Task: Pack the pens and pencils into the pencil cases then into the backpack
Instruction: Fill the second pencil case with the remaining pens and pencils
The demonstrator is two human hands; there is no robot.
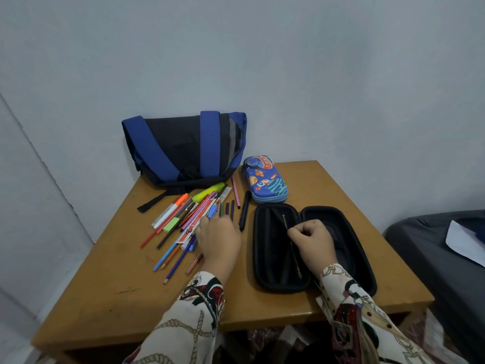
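Observation:
A pile of pens and pencils [181, 214] lies on the wooden table [118, 285] in front of a blue and black backpack [183, 148]. My left hand [219, 237] rests on the right side of the pile, its fingers bent over a few pens. An open black pencil case [270, 248] lies flat to the right. My right hand [311, 237] is curled above its middle and pinches the inner zip flap. A closed blue pencil case [265, 179] with a space print sits behind it. A black pen [244, 211] lies between the pile and the black case.
The backpack leans against the wall at the table's back edge, with a strap [152, 203] trailing forward. A dark bed [433, 245] with white paper [464, 243] stands to the right of the table.

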